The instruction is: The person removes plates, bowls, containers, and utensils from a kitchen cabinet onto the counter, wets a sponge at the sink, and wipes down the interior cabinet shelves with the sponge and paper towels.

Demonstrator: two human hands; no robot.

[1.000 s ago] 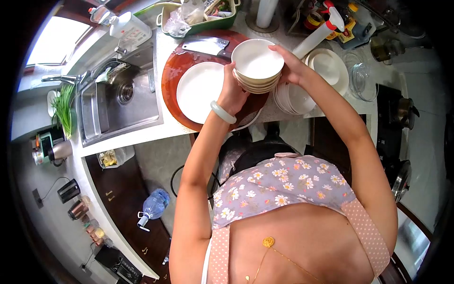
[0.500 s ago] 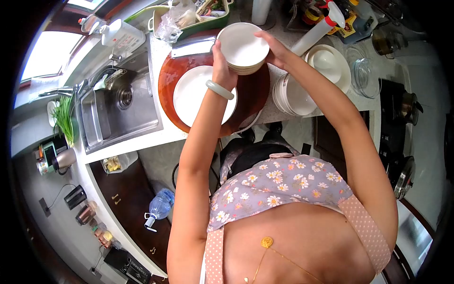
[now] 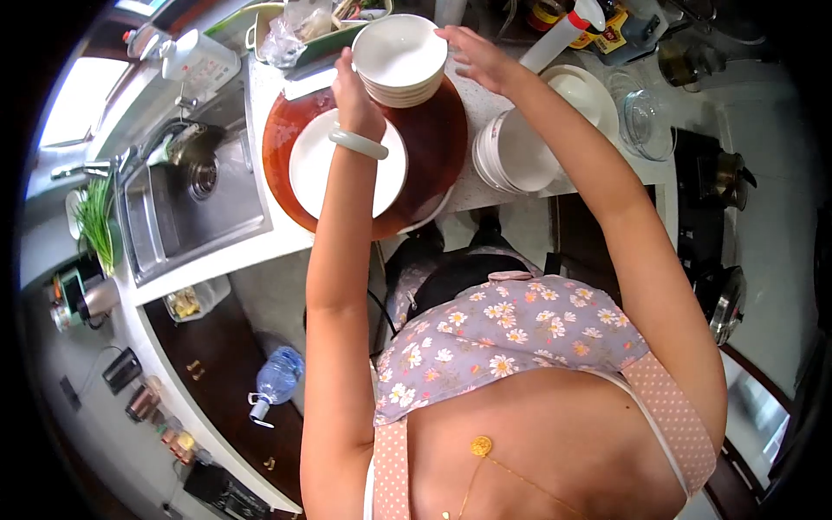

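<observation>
A stack of several white bowls (image 3: 400, 54) stands at the far side of a round reddish-brown board (image 3: 449, 130). My left hand (image 3: 355, 97), with a pale bangle at the wrist, is upright against or just beside the stack's left side, its fingers straight. On the other side, my right hand (image 3: 479, 61) has its fingers spread, the tips at or very near the top bowl's rim. Closer to me, a large white dish (image 3: 309, 165) lies on the board, partly hidden by my left forearm. A flat shiny metal blade (image 3: 310, 84) shows behind it.
More white bowls (image 3: 520, 152) are stacked to the right, beside white plates (image 3: 608, 113) and clear glass bowls (image 3: 640, 121). A spray bottle (image 3: 553, 45) stands behind them. The steel sink (image 3: 230, 195) is at left, and a green tray (image 3: 340, 42) of food at the back.
The bowl stack, held between both hands before, now rests farther back on the board. My right hand has loosened and spread its fingers, and the left has straightened. The view has shifted slightly.
</observation>
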